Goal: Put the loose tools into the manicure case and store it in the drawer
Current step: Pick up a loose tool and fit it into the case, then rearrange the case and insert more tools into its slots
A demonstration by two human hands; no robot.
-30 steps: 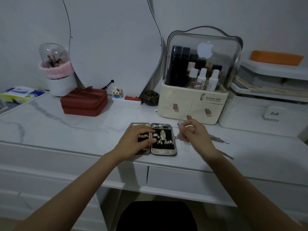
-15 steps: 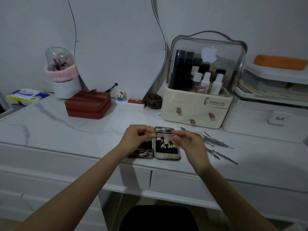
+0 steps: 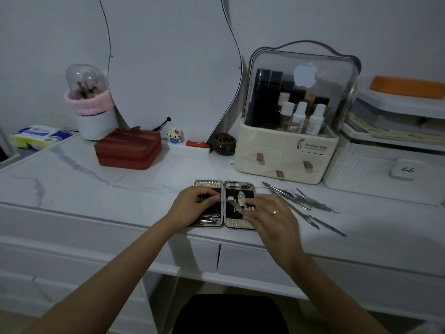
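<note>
Right at the front edge of the marble table [image 3: 72, 189], the manicure case [image 3: 225, 186] lies open flat, its two black-lined halves side by side. The left hand [image 3: 192, 206] rests on the left half with its fingers curled down onto the lining; whether they pinch anything I cannot tell. The right hand [image 3: 272, 215] hovers over the right half, thumb and forefinger pinching a small metal tool [image 3: 235, 206] that points slantwise into the case. Just to the right of the case, the loose tools [image 3: 303, 201] lie in a scattered bunch on the table, apart from both hands. Below the tabletop, the drawer [image 3: 252, 263] is closed. Behind the tools stands a cream cosmetics box [image 3: 284, 155] with a clear lid.
</note>
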